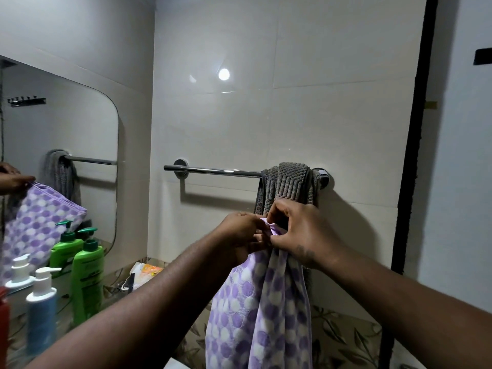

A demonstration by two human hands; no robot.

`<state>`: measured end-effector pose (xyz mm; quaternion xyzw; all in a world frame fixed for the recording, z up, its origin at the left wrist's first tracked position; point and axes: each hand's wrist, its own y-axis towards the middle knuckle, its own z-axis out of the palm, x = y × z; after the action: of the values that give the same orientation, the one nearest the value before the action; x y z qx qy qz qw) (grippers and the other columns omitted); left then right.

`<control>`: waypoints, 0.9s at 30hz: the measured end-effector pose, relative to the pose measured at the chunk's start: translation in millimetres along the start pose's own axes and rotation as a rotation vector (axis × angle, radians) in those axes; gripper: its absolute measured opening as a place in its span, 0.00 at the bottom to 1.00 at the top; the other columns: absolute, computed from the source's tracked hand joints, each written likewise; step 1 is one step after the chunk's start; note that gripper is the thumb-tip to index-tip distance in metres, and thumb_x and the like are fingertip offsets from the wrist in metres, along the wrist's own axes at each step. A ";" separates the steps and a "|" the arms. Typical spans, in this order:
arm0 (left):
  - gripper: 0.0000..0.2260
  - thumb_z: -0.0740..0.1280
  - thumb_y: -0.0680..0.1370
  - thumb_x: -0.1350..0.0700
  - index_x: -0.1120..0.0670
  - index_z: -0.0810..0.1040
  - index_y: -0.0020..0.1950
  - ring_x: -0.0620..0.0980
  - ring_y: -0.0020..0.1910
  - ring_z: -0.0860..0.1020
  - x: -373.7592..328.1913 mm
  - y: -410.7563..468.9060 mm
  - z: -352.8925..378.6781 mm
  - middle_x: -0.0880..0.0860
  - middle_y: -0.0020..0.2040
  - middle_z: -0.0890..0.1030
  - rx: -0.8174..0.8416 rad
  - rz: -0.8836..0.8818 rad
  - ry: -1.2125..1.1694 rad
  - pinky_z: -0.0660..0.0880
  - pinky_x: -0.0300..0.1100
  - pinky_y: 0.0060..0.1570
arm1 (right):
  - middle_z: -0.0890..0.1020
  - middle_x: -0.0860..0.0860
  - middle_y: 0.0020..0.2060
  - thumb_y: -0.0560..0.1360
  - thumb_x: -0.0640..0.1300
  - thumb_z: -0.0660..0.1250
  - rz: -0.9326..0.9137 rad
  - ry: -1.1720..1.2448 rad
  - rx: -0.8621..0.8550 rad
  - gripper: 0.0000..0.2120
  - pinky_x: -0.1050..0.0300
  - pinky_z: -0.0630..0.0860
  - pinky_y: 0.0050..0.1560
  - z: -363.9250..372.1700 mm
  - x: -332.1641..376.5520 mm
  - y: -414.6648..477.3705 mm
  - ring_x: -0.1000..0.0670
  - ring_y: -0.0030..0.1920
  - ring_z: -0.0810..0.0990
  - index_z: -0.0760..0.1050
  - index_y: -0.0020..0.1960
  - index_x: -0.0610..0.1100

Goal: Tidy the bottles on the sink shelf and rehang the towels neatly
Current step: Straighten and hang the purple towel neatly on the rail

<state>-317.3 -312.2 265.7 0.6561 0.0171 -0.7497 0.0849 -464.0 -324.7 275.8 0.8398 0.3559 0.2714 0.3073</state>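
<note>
A purple-and-white dotted towel (255, 310) hangs down from both my hands, just below the chrome towel rail (213, 170). My left hand (239, 235) and my right hand (300, 230) pinch its top edge close together. A grey ribbed towel (288, 182) is bunched over the rail's right end, right behind my right hand. On the shelf at the left stand a green pump bottle (89, 275), a blue bottle with a white pump (41, 312) and a red bottle (3, 326) at the frame's edge.
A mirror (80, 134) on the left wall reflects the towels, my hand and the bottles. A white and orange packet (143, 272) lies on the counter by the corner. A black door frame (415, 155) runs down the right side.
</note>
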 end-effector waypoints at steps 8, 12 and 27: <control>0.09 0.62 0.79 0.69 0.60 0.78 0.42 0.44 0.21 0.74 -0.5 0.4 -2.7 0.53 0.30 0.77 0.022 -0.084 -0.029 0.78 0.37 0.29 | 0.82 0.54 0.36 0.70 0.42 0.70 -0.104 -0.050 -0.053 0.07 0.55 0.76 0.37 5.1 -9.4 -3.8 0.54 0.35 0.79 0.76 0.46 0.50; 0.10 0.60 0.80 0.66 0.59 0.80 0.54 0.49 0.30 0.80 -2.0 -6.3 -4.4 0.57 0.38 0.82 0.092 0.032 0.066 0.79 0.39 0.33 | 0.82 0.50 0.33 0.68 0.40 0.73 0.053 0.260 -0.110 0.06 0.52 0.77 0.38 3.4 -16.9 3.9 0.53 0.34 0.80 0.77 0.40 0.46; 0.11 0.73 0.76 0.51 0.53 0.76 0.39 0.49 0.33 0.70 -12.2 9.1 1.1 0.49 0.33 0.76 -0.164 0.661 0.721 0.67 0.46 0.34 | 0.83 0.41 0.37 0.77 0.46 0.69 0.561 0.689 0.067 0.10 0.56 0.72 0.35 -10.2 -15.0 23.6 0.48 0.35 0.78 0.82 0.44 0.40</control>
<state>-315.5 -320.0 278.6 0.8350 -0.1045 -0.4043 0.3582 -469.7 -346.0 295.8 0.7740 0.2044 0.5964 0.0580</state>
